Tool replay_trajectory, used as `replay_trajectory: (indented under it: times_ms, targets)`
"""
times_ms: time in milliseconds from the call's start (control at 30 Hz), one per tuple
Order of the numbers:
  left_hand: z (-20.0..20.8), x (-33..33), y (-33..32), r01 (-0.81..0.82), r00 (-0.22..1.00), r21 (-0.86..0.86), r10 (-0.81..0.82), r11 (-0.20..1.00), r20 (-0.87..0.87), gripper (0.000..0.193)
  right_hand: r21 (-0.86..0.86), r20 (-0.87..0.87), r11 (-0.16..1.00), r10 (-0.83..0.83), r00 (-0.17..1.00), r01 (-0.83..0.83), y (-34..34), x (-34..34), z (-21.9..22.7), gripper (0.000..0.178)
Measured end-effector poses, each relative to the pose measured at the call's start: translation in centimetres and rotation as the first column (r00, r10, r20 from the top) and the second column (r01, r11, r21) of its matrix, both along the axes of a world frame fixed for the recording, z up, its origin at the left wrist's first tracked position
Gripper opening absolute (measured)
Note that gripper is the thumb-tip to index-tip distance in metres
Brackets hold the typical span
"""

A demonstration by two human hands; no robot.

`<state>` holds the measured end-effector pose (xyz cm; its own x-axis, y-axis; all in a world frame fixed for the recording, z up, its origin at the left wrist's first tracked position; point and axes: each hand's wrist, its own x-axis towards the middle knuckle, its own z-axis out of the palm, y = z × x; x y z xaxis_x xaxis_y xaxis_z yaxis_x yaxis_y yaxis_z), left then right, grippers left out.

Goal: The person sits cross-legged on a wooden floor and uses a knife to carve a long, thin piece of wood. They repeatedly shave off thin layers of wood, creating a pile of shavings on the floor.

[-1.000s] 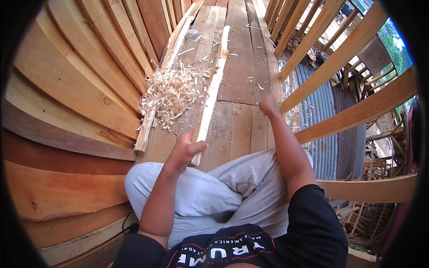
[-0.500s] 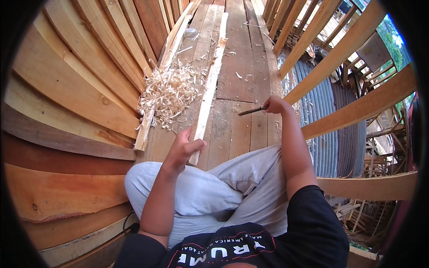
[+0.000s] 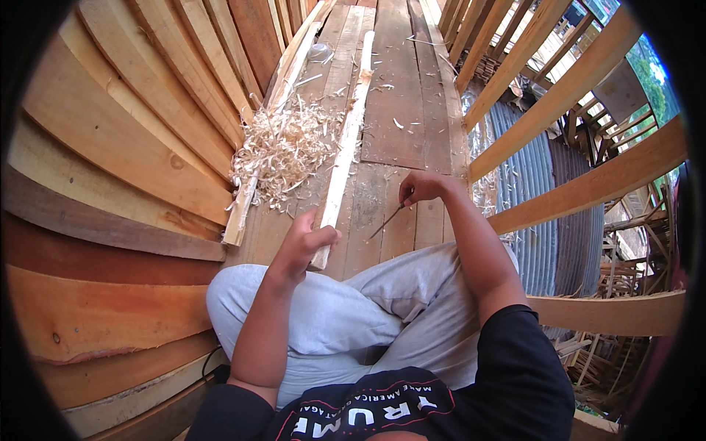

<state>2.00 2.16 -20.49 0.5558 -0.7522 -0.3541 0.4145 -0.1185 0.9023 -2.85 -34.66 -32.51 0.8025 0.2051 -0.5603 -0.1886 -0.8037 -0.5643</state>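
My left hand point(image 3: 303, 246) is closed round the near end of a long pale wooden strip point(image 3: 346, 151). The strip runs away from me along the plank floor, its upper face rough and whitish. To the right of it, my right hand point(image 3: 418, 188) grips a thin dark blade-like tool point(image 3: 387, 222), probably a knife. Its tip points down and toward the left, apart from the strip. The fingers hide the tool's handle.
Curly wood shavings point(image 3: 283, 154) are heaped left of the strip, over another wooden strip point(image 3: 239, 217). A clear round container point(image 3: 320, 52) sits farther off. Board walling point(image 3: 125, 140) rises on the left; slanted wooden slats point(image 3: 588, 187) and corrugated metal sheeting point(image 3: 518, 162) lie to the right.
My right hand has moved left and slightly nearer, and the tool in it has swung tip-down toward me. My left hand keeps its hold on the strip.
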Motion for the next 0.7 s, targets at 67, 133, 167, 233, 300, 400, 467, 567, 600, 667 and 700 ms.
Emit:
replay_trajectory:
  times_ms: [67,133,167,233,300,400,467,567,600,667,700]
  targets:
    - [0.0,0.0,-0.1,0.004,1.000,0.002,-0.004,1.000,0.004,0.032,-0.058,0.021,0.998,-0.017,1.000,0.019,0.9,-0.1,-0.6,0.019]
    - [0.3,-0.1,-0.5,0.005,1.000,-0.003,-0.005,1.000,-0.001,0.033,-0.103,0.185,0.970,-0.200,0.962,0.221,1.0,-0.2,-1.2,0.019]
    - [0.2,-0.2,-0.4,-0.003,1.000,0.000,0.003,1.000,-0.002,0.033,-0.150,0.258,0.933,-0.282,0.924,0.327,1.3,0.4,-0.8,0.019]
    - [0.1,-0.1,-0.1,-0.023,1.000,0.007,0.023,1.000,0.001,0.033,-0.213,0.412,0.822,-0.414,0.811,0.528,1.9,1.8,0.7,0.019]
    - [0.0,0.0,0.0,-0.013,1.000,0.005,0.013,1.000,-0.004,0.033,-0.054,0.291,0.931,-0.331,0.898,0.361,1.6,1.6,0.5,0.018]
    - [0.0,0.1,-0.1,-0.007,1.000,-0.005,0.007,1.000,0.002,0.034,0.053,0.045,0.999,0.005,0.999,-0.007,3.3,0.3,-0.7,0.017]
    - [0.0,0.0,-0.3,-0.002,1.000,-0.006,0.002,1.000,0.002,0.034,-0.004,0.083,0.996,0.091,0.992,-0.091,4.5,0.3,-1.8,0.015]
    - [-0.1,0.0,-0.3,-0.004,1.000,0.012,0.004,1.000,-0.010,0.033,-0.108,0.447,0.898,-0.339,0.828,0.427,4.1,1.9,-2.0,0.016]
    - [0.1,0.0,-0.2,-0.010,1.000,0.018,0.010,1.000,-0.012,0.033,-0.098,0.509,0.825,-0.438,0.741,0.556,4.2,2.1,-1.0,0.018]
    - [0.1,0.0,-0.1,-0.014,1.000,0.027,0.015,1.000,-0.011,0.033,0.007,0.387,0.917,-0.371,0.844,0.399,3.1,1.7,-0.6,0.019]
    - [0.2,0.1,0.0,-0.014,1.000,0.030,0.014,0.999,-0.007,0.033,0.068,0.330,0.945,-0.323,0.887,0.319,2.9,1.6,-0.4,0.020]
